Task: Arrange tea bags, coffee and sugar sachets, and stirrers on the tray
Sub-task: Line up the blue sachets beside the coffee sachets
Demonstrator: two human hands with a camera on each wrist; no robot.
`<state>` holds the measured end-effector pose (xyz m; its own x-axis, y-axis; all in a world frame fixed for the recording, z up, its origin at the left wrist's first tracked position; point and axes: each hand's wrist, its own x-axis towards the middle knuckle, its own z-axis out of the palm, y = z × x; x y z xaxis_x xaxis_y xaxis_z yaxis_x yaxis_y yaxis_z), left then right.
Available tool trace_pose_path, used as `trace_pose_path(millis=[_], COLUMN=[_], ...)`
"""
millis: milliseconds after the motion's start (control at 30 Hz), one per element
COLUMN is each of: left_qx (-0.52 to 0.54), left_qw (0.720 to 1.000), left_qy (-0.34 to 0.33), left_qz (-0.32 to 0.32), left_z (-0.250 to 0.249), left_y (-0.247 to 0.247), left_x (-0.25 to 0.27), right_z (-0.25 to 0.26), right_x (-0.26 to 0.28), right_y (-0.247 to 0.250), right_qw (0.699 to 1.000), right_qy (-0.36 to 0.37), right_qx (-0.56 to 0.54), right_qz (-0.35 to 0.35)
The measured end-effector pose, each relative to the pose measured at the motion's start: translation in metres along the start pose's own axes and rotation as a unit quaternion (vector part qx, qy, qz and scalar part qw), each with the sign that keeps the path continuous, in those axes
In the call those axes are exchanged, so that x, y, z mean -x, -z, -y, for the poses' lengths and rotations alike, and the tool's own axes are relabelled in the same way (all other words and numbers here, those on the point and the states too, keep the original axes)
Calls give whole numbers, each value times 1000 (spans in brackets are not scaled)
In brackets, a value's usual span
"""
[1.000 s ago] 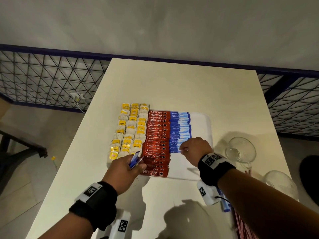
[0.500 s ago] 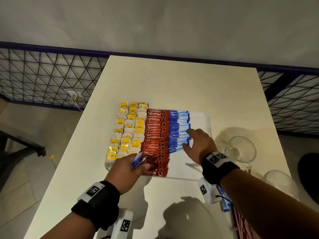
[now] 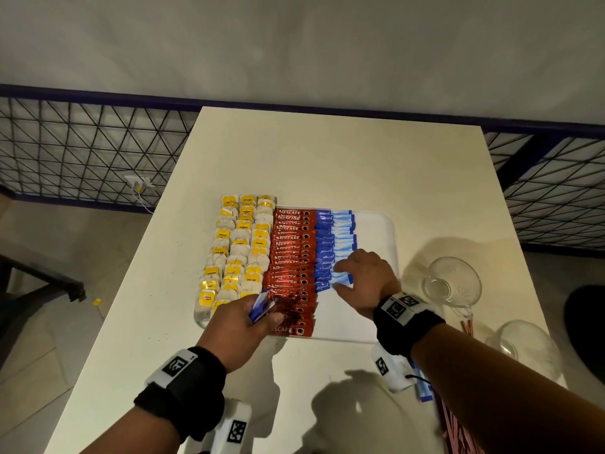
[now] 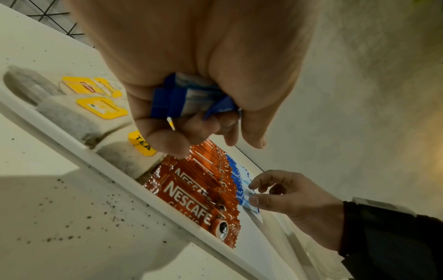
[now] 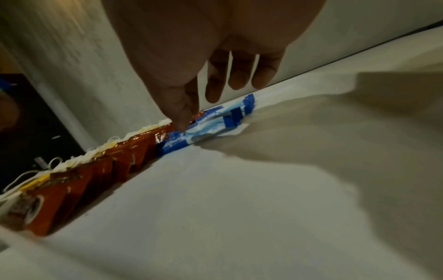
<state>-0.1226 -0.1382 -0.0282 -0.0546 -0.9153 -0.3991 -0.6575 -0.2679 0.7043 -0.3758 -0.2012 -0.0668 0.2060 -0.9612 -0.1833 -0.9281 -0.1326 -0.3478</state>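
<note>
A white tray (image 3: pixel 376 231) on the cream table holds tea bags (image 3: pixel 239 247) with yellow tags on its left. Red Nescafe sachets (image 3: pixel 291 257) fill the middle in an overlapping column. Right of them runs a column of blue sugar sachets (image 3: pixel 330 237). My left hand (image 3: pixel 262 312) hovers over the tray's near left and grips a small bundle of blue sachets (image 4: pixel 191 98). My right hand (image 3: pixel 340 276) touches the pale ends of the nearest blue sachets (image 5: pixel 210 125) with thumb and index tip, its other fingers loosely extended.
Two empty glasses (image 3: pixel 453 283) (image 3: pixel 523 345) stand on the table right of the tray. Red-and-white striped stirrers (image 3: pixel 458 430) lie at the near right edge, with a loose blue sachet (image 3: pixel 424 391) beside my right wrist. A wire railing runs behind the table.
My right hand slid up the blue column, then came back to its near end. The left hand kept its bundle and barely moved.
</note>
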Motion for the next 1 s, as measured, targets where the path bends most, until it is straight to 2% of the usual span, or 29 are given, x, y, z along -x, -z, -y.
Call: trace_pose_path(millis=[133,633,733,800,867,900,933,1000], left_qx=[14,-3,55,200,372,414,422,397], left_qw=[1000,1000,998,974,909,886,879,884], left_qy=[-4,-17,12,71,119,124,121,103], left_qz=[5,15,34,85,148,170,187,222], left_z=[-2,0,-5,-10,-17,-20,-23,-30], left_y=[-1,0,0,-1,-4,-6,-7,-11], left_x=[1,3,5,6,5,3,1,-1], right_z=[11,19,21,26,37,45,53,64], right_x=[-4,-11,-12,-10,-6,-3,0,5], right_y=[-5,-3,2,10,21,28,34,44], right_qw=[997,996,998,1000,990,977,962,932], right_qy=[44,40,29,24,31,42,53,67], right_qx=[51,72,50,-15,-140,-203,-257,-329], right_qz=[31,27,25,8,20,48,82,137])
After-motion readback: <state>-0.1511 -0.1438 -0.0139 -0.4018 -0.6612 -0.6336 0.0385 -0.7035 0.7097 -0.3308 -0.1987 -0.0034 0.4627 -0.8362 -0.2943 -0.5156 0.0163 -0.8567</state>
